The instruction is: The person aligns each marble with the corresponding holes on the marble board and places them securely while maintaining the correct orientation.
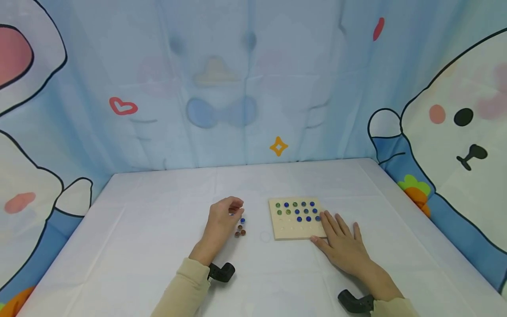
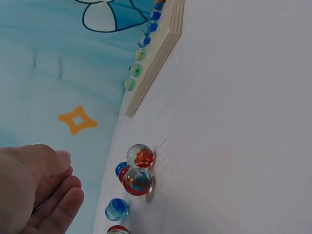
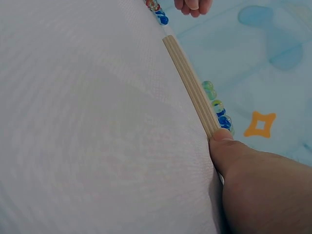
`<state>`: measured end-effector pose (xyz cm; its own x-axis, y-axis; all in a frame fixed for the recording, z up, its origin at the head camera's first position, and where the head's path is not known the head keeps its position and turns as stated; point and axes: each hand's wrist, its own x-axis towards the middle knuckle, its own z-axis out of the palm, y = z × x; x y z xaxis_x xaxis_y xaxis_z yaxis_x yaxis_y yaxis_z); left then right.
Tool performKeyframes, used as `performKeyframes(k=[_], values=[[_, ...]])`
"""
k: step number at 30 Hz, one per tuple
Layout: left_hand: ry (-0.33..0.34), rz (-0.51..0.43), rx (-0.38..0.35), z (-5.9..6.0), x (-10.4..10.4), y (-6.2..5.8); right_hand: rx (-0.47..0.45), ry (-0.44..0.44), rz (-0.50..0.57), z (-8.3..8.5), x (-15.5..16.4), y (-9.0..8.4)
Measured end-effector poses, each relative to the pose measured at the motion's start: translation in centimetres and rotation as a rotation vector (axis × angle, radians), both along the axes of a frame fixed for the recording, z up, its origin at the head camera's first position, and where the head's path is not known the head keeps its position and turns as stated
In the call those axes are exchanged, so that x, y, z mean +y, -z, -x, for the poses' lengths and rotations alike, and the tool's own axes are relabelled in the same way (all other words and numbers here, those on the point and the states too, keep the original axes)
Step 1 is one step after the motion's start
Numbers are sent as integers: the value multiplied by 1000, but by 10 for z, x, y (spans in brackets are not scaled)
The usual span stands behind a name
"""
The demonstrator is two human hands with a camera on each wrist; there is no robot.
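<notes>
A pale wooden board (image 1: 282, 230) with rows of shallow hollows carries several green and blue marbles in its back rows. My right hand (image 1: 348, 248) rests at its right side, fingers straight over the edge and thumb at the front corner. In the right wrist view that thumb (image 3: 223, 136) touches the board's edge. My left hand (image 1: 223, 219) hovers by the loose marbles left of the board, fingers bent, with a gap between thumb and fingertips. Among these marbles are a blue one (image 1: 243, 220) and a clear one with red-orange inside (image 2: 140, 156).
A white cloth covers the table (image 1: 130, 246). Behind it hangs a light blue printed curtain (image 1: 222, 145). Each wrist wears a black camera mount, such as the left one (image 1: 222, 272).
</notes>
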<state>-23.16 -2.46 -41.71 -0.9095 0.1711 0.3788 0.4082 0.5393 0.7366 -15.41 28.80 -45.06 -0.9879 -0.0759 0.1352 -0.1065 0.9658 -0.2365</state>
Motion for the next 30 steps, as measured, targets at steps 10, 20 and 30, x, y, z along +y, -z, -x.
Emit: performKeyframes(k=[10,20,30], values=[[-73,2,-35,7,-15,8,5,-4,7,1,1,2],[-92,34,-46,8,-19,18,3,2,0,0,0,2],[-86,68,-43,10,-17,18,5,3,-3,0,1,3]])
